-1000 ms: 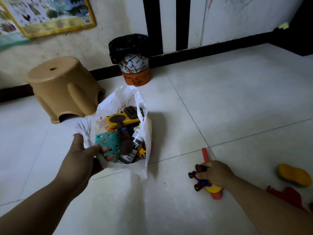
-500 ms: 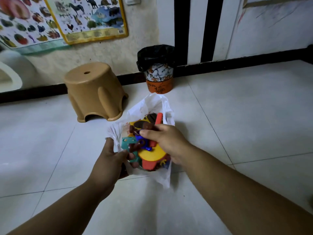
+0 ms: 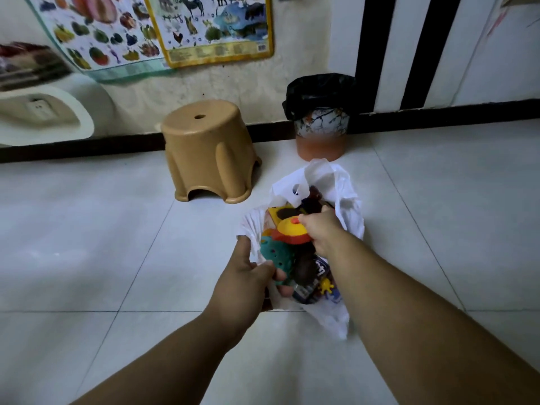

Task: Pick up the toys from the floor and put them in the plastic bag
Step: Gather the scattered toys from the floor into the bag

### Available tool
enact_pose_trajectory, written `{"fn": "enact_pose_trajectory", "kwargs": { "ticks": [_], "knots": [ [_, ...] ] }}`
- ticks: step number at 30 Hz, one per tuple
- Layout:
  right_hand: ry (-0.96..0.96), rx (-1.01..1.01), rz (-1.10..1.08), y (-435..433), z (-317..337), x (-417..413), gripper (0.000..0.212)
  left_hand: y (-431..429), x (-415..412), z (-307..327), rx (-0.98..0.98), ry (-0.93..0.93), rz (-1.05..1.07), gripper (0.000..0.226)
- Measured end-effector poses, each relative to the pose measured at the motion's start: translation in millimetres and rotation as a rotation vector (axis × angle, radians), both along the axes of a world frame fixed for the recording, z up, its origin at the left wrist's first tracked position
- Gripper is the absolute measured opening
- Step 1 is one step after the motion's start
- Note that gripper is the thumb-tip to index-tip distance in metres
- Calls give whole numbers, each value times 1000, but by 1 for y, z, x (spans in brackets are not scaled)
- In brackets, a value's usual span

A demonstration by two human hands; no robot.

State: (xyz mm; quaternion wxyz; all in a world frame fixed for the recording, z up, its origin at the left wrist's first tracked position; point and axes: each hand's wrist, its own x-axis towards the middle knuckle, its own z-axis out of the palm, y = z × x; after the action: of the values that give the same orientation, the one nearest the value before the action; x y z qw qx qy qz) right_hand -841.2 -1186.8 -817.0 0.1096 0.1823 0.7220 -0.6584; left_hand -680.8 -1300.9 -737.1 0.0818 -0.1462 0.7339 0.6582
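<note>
A white plastic bag [image 3: 347, 197] sits open on the tiled floor, stuffed with several toys. My left hand [image 3: 245, 276] pinches the bag's near left rim and holds it open, beside a teal perforated toy [image 3: 274, 254]. My right hand [image 3: 321, 229] is inside the bag's mouth, gripping a yellow and orange-red toy [image 3: 290, 232] that lies on top of the pile. A yellow toy with dark patches [image 3: 282, 213] and a dark blue printed pack [image 3: 314, 283] also show inside.
A tan plastic stool [image 3: 207, 153] stands on the floor left of the bag. Behind the bag, against the wall, is a bin with a black liner [image 3: 320, 112]. Posters [image 3: 210, 24] hang on the wall. White floor tiles [image 3: 87, 244] spread all around.
My right hand picked the yellow and red toy off the floor at the right, carried it over, and has now pushed it lower into the bag. My left hand kept its hold on the rim.
</note>
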Motion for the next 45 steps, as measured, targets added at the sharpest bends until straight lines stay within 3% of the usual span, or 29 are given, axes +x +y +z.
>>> {"fn": "enact_pose_trajectory", "kwargs": {
  "ticks": [4, 7, 9, 13, 17, 20, 22, 23, 26, 28, 33, 36, 40, 45],
  "knots": [
    [67, 353, 256, 20, 13, 28, 73, 5, -1, 0, -11, -10, -25, 27],
    [71, 731, 472, 39, 4, 48, 76, 9, 2, 1, -16, 4, -26, 29],
    [54, 939, 434, 57, 3, 61, 74, 11, 4, 2, -20, -2, -17, 32],
    [132, 1171, 324, 91, 11, 71, 77, 8, 8, 4, -13, -33, 24, 26],
    [-207, 1368, 438, 116, 26, 62, 52, 9, 10, 12, -27, -44, 24, 29],
    [-207, 1407, 445, 123, 31, 61, 35, 7, 9, 15, -39, -44, 4, 29],
    [-14, 1287, 345, 129, 34, 60, 26, 7, 6, 17, -62, -44, -14, 27],
    [88, 1131, 260, 132, 39, 59, 25, 7, 4, 18, -82, -46, -25, 27],
    [197, 380, 30, 141, 64, 56, 28, 13, -5, 29, -126, -54, -67, 33],
    [205, 110, 2, 144, 83, 58, 28, 22, -13, 41, -130, -52, -90, 35],
    [247, -33, 18, 158, 127, 64, 20, 50, -41, 79, -50, -12, -97, 63],
    [273, -76, -20, 187, 156, 65, 6, 71, -59, 102, 60, 24, -84, 69],
    [284, -165, -73, 250, 182, 79, 26, 120, -77, 121, 198, 53, -88, 72],
    [296, -210, -221, 334, 194, 119, 8, 206, -76, 116, 294, 47, -191, 71]
  ]
}}
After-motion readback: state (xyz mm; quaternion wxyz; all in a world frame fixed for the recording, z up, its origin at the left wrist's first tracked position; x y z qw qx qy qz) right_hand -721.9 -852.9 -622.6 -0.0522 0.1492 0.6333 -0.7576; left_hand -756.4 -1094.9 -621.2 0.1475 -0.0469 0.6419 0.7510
